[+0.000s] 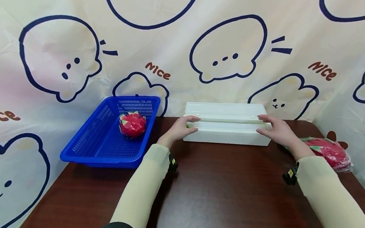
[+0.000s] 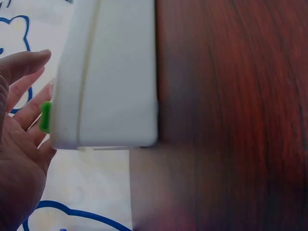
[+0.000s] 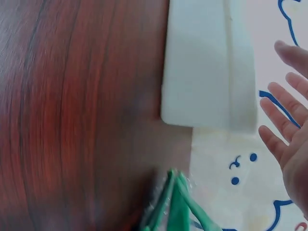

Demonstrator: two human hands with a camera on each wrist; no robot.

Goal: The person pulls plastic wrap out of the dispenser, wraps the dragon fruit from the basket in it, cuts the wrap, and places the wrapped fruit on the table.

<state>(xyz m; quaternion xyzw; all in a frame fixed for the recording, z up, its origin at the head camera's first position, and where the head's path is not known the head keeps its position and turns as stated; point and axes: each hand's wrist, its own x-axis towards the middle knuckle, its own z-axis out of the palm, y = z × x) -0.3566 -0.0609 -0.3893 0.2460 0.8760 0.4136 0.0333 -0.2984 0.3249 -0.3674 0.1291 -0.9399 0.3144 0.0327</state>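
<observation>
A long white box with a lengthwise seam lies at the back of the table. A green tab sticks out near its left end in the left wrist view. My left hand is at the box's left end, thumb and fingers spread apart. At the opposite end my right hand is held the same way, its fingers extended beside the box in the right wrist view. Neither hand grips anything.
Left of the box, a blue plastic basket holds a red dragon fruit. Behind my right wrist lies a dragon fruit wrapped in clear film, its green tips showing from the right wrist. A printed cloth hangs behind the brown table.
</observation>
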